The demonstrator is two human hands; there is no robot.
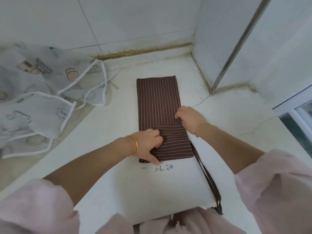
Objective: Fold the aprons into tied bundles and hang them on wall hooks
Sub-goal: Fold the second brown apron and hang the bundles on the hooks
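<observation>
A: Where is the apron (157,97) kept?
B: It is laid flat on the counter (228,141) as a long strip with its near end turned over. The straps (209,179) are left trailing off the near edge, probably to be kept free for tying.
A: How is it held?
B: The flap's left side is pinched by the left hand (148,144). Its far corner is gripped by the curled fingers of the right hand (189,118), so the fold is kept square. Printed aprons (33,102) are heaped apart, unfolded.

matt striped cloth apron (158,102); glossy wall tiles (128,21).
</observation>
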